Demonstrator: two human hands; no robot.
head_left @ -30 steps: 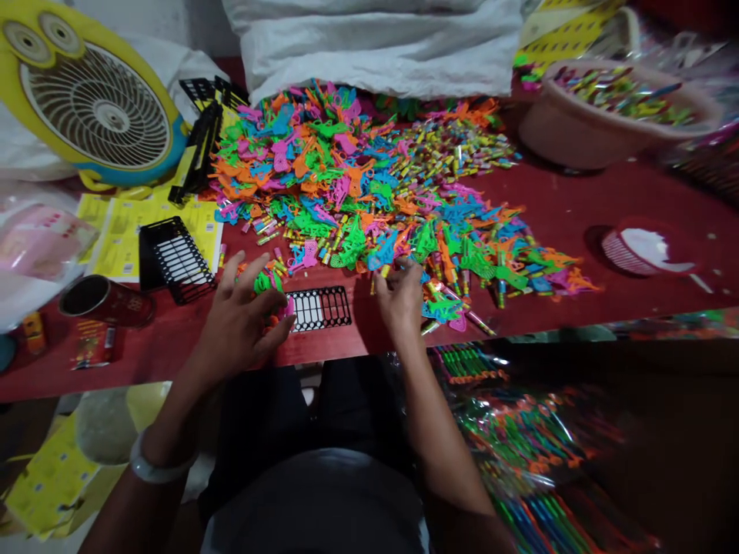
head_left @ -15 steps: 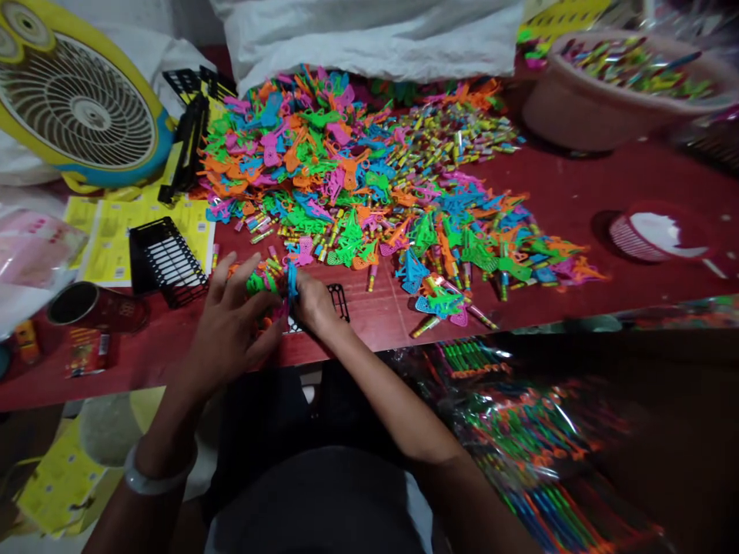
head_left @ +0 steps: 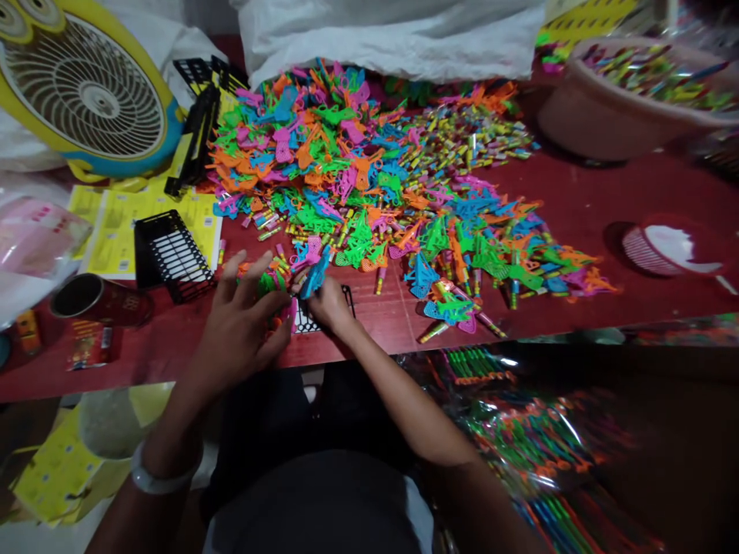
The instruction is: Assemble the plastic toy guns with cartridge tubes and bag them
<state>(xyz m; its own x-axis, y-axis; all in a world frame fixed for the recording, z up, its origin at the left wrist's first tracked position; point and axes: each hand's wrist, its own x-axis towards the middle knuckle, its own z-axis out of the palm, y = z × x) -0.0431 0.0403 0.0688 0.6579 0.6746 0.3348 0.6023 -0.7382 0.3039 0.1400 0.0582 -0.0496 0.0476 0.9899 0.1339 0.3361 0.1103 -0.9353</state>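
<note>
Since the earlier frame, your right hand is shifting the blue plastic piece slightly rightward, and the piece, upright before, is now leaning. Nearest, at centre-left of the frame, your left hand is spreading its fingers around a small cluster of green and orange pieces; you cannot tell whether they are gripping. Just right of it, your right fingers are pinching the blue piece, and that hand is partly covering a black lattice rack on the red table. The piece is sitting near the centre of the frame, above the rack, showing bright blue with a blurred outline. Its long axis is running from lower left to upper right; which end is its front, you cannot tell. Beyond, a multicoloured pile is filling the upper middle, and a yellow fan is standing at upper left.
</note>
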